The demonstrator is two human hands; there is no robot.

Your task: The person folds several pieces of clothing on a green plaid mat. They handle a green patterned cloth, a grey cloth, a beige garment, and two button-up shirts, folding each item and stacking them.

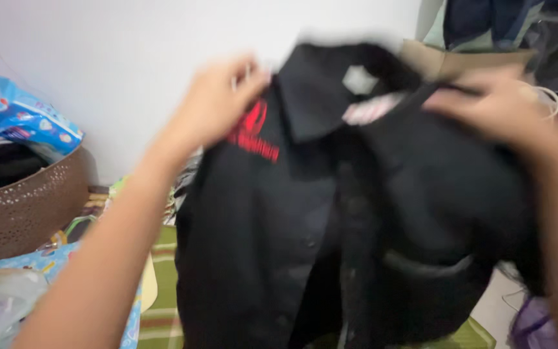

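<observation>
I hold up a black collared shirt [330, 220] in front of me; it has a red emblem on the chest, a button placket down the middle and a chest pocket. My left hand [217, 100] grips its shoulder beside the collar on the left. My right hand [492, 106] grips the other shoulder on the right. The shirt hangs down from both hands, its front facing me, and the picture is blurred by motion.
A brown perforated basket [30, 207] with dark clothes and a blue printed bag [24, 116] stands at the left. A green checked mat [163, 317] lies below. A white wall [130, 52] is behind; clothes hang at top right [492, 22].
</observation>
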